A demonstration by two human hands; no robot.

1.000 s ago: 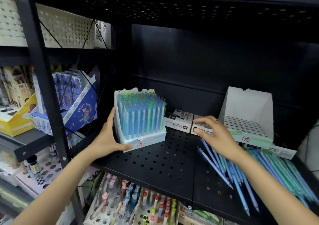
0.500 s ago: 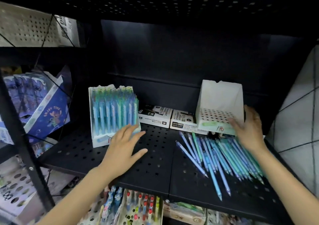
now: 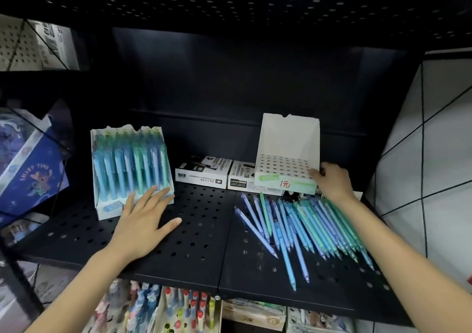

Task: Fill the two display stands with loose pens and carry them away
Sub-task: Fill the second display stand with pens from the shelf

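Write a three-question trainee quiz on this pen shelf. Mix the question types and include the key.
1. True or false: the right-hand display stand is already full of pens.
2. What does the right hand have its grip on?
A. a loose pen
B. the empty stand's corner
C. a marker box
3. Fill in: the left hand lies flat, its fingertips at the front of the ____ stand.

Key:
1. False; its holes are empty, and the loose pens lie on the shelf.
2. B
3. full

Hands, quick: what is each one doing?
Left hand: open, straight fingers touching the full pen stand.
Right hand: fingers curled on the empty pen stand, gripping its corner.
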